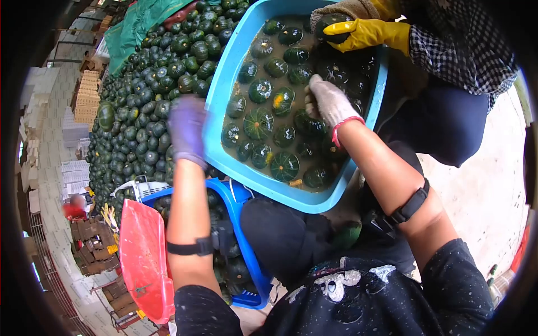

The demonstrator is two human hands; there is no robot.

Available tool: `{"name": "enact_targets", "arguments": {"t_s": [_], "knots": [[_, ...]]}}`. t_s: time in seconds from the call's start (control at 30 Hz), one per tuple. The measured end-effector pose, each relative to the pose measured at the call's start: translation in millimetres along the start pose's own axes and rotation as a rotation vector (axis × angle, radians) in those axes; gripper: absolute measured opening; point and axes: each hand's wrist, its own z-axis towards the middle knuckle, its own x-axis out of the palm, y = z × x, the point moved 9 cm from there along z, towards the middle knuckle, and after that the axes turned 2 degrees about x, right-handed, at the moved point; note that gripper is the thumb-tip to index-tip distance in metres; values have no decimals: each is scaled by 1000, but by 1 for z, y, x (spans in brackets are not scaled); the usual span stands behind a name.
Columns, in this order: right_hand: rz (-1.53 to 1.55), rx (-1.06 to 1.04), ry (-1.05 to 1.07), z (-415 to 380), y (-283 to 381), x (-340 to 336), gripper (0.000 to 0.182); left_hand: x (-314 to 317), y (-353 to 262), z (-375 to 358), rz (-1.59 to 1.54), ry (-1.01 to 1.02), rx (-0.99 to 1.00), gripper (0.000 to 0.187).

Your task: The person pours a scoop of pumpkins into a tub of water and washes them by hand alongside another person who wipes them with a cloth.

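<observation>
My left hand (pixel 188 129), in a purple glove, is smeared by motion beside the left rim of the light-blue tub (pixel 224 73); whether it holds anything cannot be made out. Below it lies the big heap of dark green squashes (pixel 148 126). Over the tub, my right hand (pixel 329 102) wears a whitish glove with a red cuff. Its fingers are loosely bent and slightly apart, with nothing visible in them. Just under them, a green squash (pixel 308 123) sits in the murky water. Several more float around it, among them a squash with an orange patch (pixel 283 101).
Across the tub, a co-worker's yellow-gloved hand (pixel 364 33) holds a dark squash (pixel 332 28) and a brown cloth (pixel 344 10). A blue basket (pixel 255 274) with squashes stands near my left arm, beside a red plastic container (pixel 145 260). Stacked cartons (pixel 88 98) line the far left.
</observation>
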Motion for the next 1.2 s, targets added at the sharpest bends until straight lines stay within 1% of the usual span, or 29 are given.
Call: {"name": "enact_targets", "arguments": {"t_s": [0.03,0.07,0.1,0.13,0.17,0.2,0.23,0.27,0.3,0.33,0.37,0.4,0.43,0.47,0.57,0.6,0.67,0.73,0.77,0.8,0.83,0.93,0.97,1.03,1.07,1.1,1.13,1.17,1.2], "knots": [[-375,-85,36,-5,11,7,45,57,25,-26,-252,306,-185,32],[-1059,-522,83,-4,23,31,46,112,23,-52,383,600,210,38],[-1002,-453,59,-27,22,38,42,149,28,-95,532,946,-102,56],[-1268,-340,244,-20,-7,53,42,168,61,-106,784,962,-17,78],[-1494,-180,323,-1,-52,57,38,180,56,-110,888,957,-64,87],[-1562,-39,358,9,-86,54,34,189,51,-112,993,946,-111,97],[-1586,-104,303,4,-87,56,32,199,54,-112,1065,946,-121,102],[-1555,-62,279,-2,-89,53,33,208,68,-110,1136,942,-142,106],[-1676,-39,355,10,-111,57,35,222,101,-106,1083,990,-152,107],[-1740,-27,332,1,-108,52,35,237,132,-102,1029,1038,-165,108],[-1789,-117,281,12,-129,48,35,240,109,-108,1034,1099,-162,102],[-1837,-209,221,29,-148,45,35,251,138,-109,937,1086,-209,94],[-1786,-192,191,33,-148,42,34,257,144,-109,908,997,-115,93],[-1737,-170,166,36,-145,40,34,255,129,-108,874,912,-23,93],[-1516,-162,176,52,-132,48,30,214,116,-137,153,879,-746,89],[-1425,-171,192,53,-129,56,29,203,135,-131,-225,581,-837,84],[-1178,-293,272,40,-113,79,32,176,94,-134,-687,159,-804,38],[-1123,-417,156,-4,-85,98,36,186,97,-121,-1260,161,-702,44],[-990,-765,-58,-22,-88,110,37,190,77,-121,-1406,306,-656,55],[-977,-767,-159,-34,-90,107,39,214,133,-104,-1796,215,-633,55],[-958,-764,-258,-47,-92,104,41,223,134,-103,-1650,172,-594,53],[-1157,-201,354,6,-93,85,45,213,103,-117,-1203,32,-485,46],[-653,191,422,-23,-75,71,48,190,47,-146,-1097,-61,-763,41],[-724,-169,133,-38,-66,79,50,162,91,-101,-366,-6,-254,37],[-760,-363,-14,-55,-65,82,51,169,105,-83,-200,2,-90,34],[-714,-459,-106,-40,-105,84,53,176,118,-67,-31,-17,71,31],[-690,-550,-174,-45,-101,84,50,185,134,-60,-49,-44,128,28],[-707,-464,-146,-41,-95,81,47,182,115,-62,-66,-75,179,24],[-717,-379,-120,-30,-83,74,44,194,122,-71,-524,-20,-61,23]]}}
